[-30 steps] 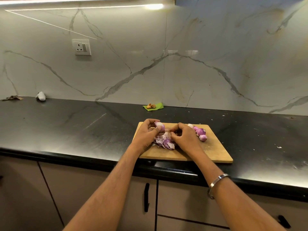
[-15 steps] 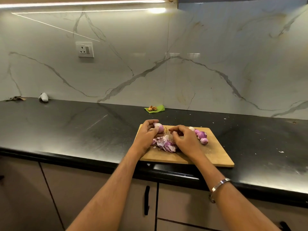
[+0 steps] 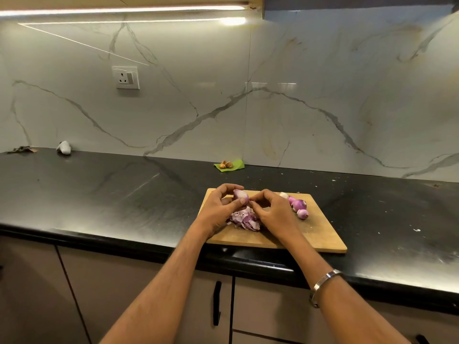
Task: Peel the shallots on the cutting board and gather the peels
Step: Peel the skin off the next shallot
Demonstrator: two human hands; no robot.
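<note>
Presently, one rectangular wooden cutting board (image 3: 293,234) is seen lying flat on a dark, glossy stone counter (image 3: 99,199), its near edge close to the counter's front lip. Over the board's far left part, one shallot (image 3: 241,196), oval and purple-white, is held off the board by the left hand (image 3: 218,209), whose thumb and fingers are curled round it. The right hand (image 3: 273,212) is placed just right of that shallot, its fingertips bunched together at the shallot's tip; whether a strip of skin is pinched there cannot be told. Directly beneath the two hands, one loose heap of peels (image 3: 244,218), thin, curled and pale purple, rests on the board. At the board's far right part, three peeled shallots (image 3: 299,206), smooth and pink-purple, lie close together, and a small white piece (image 3: 284,194) lies just left of them. One metal bangle (image 3: 323,281) is worn on the right wrist.

Beyond the board, against the marble-patterned wall, one green leaf (image 3: 234,166) bearing small brown pieces is noted. Far left of the board, one small white object (image 3: 64,147) lies at the wall. One white socket (image 3: 126,77) is mounted on the wall above the counter.
</note>
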